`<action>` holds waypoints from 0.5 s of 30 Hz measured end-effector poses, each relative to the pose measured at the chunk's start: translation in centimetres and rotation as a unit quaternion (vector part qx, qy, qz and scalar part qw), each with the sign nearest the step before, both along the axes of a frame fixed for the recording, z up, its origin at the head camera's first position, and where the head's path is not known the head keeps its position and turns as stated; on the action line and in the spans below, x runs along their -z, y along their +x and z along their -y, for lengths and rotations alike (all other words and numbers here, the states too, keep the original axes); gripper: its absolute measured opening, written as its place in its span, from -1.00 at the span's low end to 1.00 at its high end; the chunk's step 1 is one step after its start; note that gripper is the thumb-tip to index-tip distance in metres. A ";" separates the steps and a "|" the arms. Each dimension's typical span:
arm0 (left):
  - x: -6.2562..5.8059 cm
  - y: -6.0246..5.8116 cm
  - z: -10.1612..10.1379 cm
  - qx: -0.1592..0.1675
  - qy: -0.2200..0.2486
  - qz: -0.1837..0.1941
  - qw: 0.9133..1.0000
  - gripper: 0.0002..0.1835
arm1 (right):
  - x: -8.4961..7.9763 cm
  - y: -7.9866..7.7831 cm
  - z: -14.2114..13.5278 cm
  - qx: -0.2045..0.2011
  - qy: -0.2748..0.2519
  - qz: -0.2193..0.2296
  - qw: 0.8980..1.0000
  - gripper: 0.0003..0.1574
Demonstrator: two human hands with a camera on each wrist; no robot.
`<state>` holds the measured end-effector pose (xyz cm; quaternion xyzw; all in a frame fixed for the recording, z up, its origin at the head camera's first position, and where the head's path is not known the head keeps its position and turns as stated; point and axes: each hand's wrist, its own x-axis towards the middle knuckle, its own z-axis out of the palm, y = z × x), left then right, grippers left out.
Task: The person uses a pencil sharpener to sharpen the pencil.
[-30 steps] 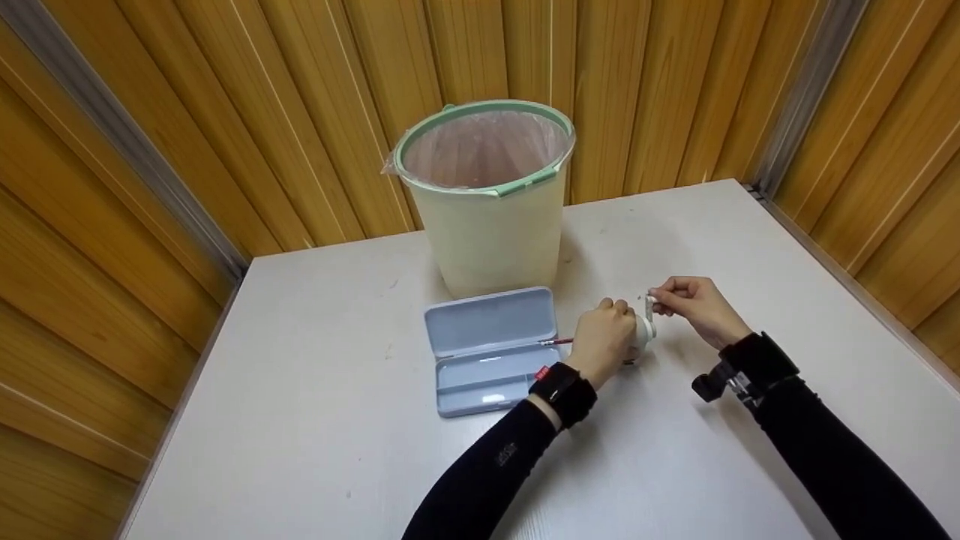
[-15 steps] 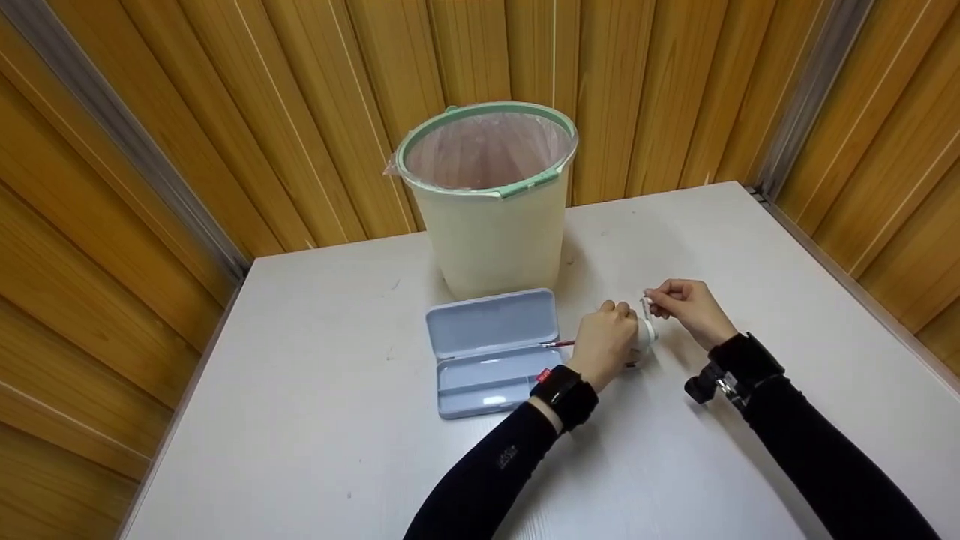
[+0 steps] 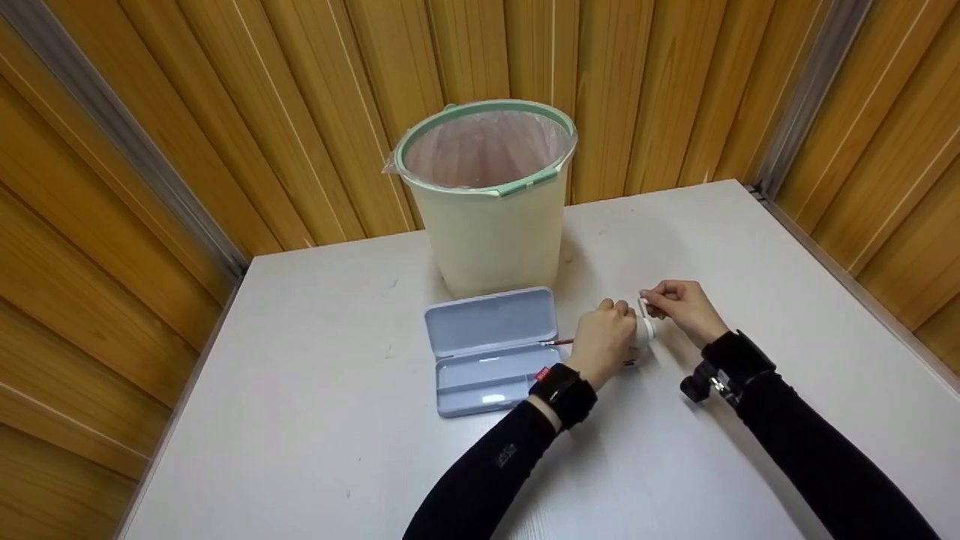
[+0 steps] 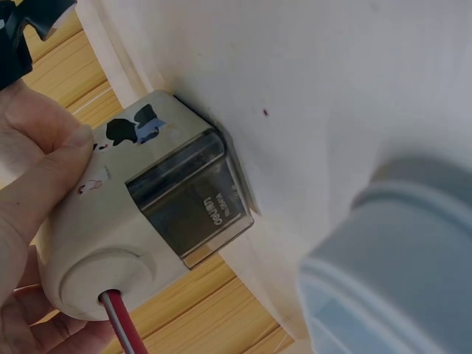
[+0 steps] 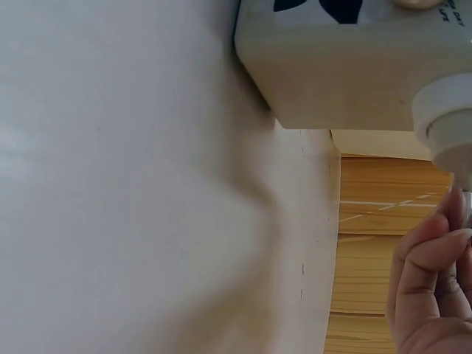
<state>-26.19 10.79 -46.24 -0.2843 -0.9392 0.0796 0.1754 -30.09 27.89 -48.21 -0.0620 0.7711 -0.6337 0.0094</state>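
Note:
My left hand grips a white hand-crank pencil sharpener on the table, thumb on its upper side. Dark stickers and a see-through shavings drawer show in the left wrist view. A red pencil sticks out of the round hole in the front; its inner end is hidden. With thumb and fingers, my right hand pinches the end of the crank handle behind the sharpener. Left of the left hand lies an open light-blue pencil case, the pencil's outer end reaching over its right side.
A cream bin with a green rim and a clear liner stands behind the pencil case. Wood-patterned walls border the white table at the back and sides.
My right hand has shifted slightly left, and the crank handle has moved with it. The left hand, sharpener and pencil case look to be in the same place.

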 end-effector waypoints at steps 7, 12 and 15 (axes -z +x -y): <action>0.0 0.0 0.0 0.000 0.008 -0.004 1.000 -0.48 | 0.7 0.0 -0.1 -0.009 0.019 0.018 1.000 -0.76; 0.0 0.1 0.0 0.002 0.012 -0.010 1.000 -0.50 | 1.8 0.3 -0.5 -0.034 0.072 0.055 0.995 -0.78; 0.1 0.0 0.1 0.004 0.014 -0.015 1.000 -0.53 | 1.9 0.7 -0.6 -0.050 0.108 0.068 0.991 -0.80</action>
